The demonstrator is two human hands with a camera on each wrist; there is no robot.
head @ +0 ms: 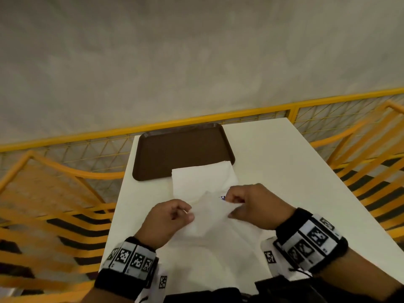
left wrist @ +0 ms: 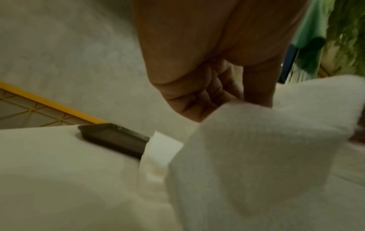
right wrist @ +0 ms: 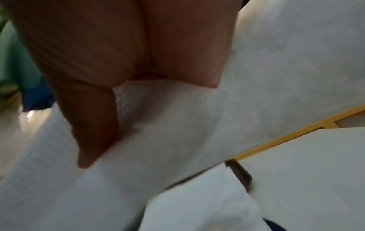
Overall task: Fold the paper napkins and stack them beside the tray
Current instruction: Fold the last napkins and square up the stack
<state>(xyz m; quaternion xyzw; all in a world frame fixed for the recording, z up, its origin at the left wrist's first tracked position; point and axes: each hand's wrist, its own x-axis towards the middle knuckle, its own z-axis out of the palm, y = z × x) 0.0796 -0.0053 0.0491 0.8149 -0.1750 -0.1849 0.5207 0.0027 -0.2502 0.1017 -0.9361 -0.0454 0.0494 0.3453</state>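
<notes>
A white paper napkin is lifted off the white table between both hands. My left hand pinches its left edge with curled fingers. My right hand pinches its right edge. The same napkin fills the left wrist view below my curled left hand, and the napkin runs under my right hand in the right wrist view. A pile of white napkins lies flat beyond the hands, its far edge overlapping the near right corner of the empty brown tray.
Orange metal chairs stand left and right of the table, the right chair close to its edge. A yellow mesh railing runs behind the table. A small blue-printed item peeks out by my right fingers.
</notes>
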